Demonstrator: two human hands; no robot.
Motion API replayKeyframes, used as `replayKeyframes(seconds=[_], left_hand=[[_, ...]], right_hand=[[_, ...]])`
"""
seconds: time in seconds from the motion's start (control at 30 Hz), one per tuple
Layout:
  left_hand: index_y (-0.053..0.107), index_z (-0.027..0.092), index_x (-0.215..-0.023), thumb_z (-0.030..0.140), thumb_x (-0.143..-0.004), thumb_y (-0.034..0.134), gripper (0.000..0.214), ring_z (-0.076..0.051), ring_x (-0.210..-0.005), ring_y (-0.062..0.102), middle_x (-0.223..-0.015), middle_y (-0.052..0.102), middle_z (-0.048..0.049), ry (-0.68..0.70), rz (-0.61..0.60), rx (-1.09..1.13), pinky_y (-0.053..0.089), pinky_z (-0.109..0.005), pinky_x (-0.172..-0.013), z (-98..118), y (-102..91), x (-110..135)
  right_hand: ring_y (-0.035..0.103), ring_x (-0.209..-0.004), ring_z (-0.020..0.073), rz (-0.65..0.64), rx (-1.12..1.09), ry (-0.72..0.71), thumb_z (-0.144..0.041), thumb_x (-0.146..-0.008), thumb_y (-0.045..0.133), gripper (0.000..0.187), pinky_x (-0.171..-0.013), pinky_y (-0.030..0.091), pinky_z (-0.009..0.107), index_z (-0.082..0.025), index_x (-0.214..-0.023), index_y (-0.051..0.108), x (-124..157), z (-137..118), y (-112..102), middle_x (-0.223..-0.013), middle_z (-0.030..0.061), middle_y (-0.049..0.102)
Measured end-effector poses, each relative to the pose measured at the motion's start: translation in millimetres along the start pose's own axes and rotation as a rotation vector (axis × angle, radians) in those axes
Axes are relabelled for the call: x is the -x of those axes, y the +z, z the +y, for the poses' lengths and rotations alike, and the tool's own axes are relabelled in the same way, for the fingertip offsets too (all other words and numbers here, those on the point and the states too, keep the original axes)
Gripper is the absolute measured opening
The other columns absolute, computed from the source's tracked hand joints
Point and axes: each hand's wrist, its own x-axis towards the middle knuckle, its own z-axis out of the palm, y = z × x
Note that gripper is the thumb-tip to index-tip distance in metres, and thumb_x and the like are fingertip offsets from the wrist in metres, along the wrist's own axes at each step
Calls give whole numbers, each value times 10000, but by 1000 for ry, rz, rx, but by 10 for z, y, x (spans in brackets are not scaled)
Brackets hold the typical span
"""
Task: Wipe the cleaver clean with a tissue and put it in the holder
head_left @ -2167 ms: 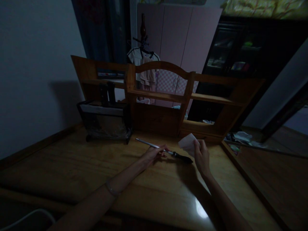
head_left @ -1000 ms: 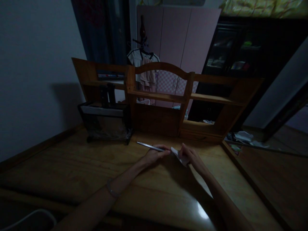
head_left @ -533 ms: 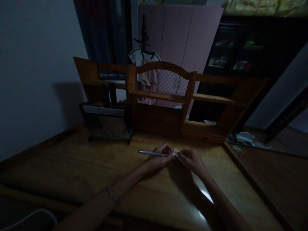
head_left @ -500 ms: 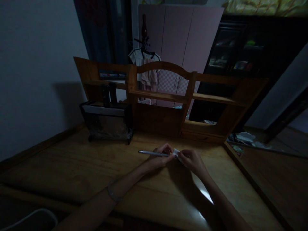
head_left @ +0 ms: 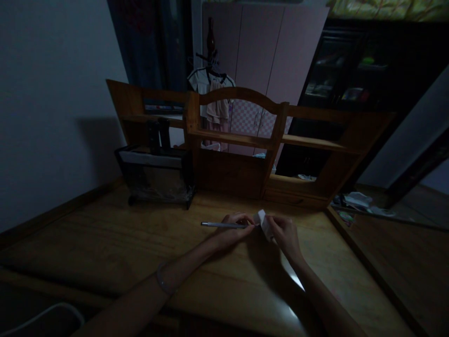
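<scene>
My left hand [head_left: 229, 231] is closed on a long thin metal rod [head_left: 219, 225] that has a dark handle. The rod's shaft points left, just above the wooden desk top [head_left: 115, 243]. My right hand [head_left: 286, 232] is closed on a small white tissue [head_left: 263, 222] and holds it around the handle end of the rod, so the handle is hidden. Both hands meet near the middle of the desk.
A wooden shelf unit [head_left: 245, 140] stands along the back of the desk. A dark box-like holder [head_left: 156, 175] sits at the back left. Papers and clutter [head_left: 354, 203] lie past the desk's right edge. The room is dim.
My right hand brought the tissue down from above the desk onto the rod's handle. The rod swung level, and the tissue has since shifted slightly along the handle.
</scene>
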Motion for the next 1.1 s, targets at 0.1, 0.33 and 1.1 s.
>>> replayKeyframes(seconds=[0.1,0.33,1.1], left_hand=[[690,182,-877,324,-806,596,185,-167,-780,589,-858,669,-45,-23,-1,19,427,-244,-700,-38,9,1],[683,179,-862,347,-798,605,196,-162,-773,585,-850,665,-45,-54,16,53,429,-233,-679,-54,4,-4],[643,149,-745,268,-625,699,178,-87,-560,532,-680,602,-1,-465,42,574,421,-192,-543,-432,-19,-155]], right_hand=[[528,-512,167,-5,-17,-4,-495,-869,425,504,-448,280,234,-126,-589,623,-21,14,-12,-531,33,556],[536,-576,157,-90,11,-117,-477,-896,411,449,-497,319,233,-149,-707,653,-74,65,-81,-603,25,588],[674,-725,268,-320,-34,-263,-386,-831,541,277,-629,494,338,-229,-902,758,-154,207,-151,-839,32,744]])
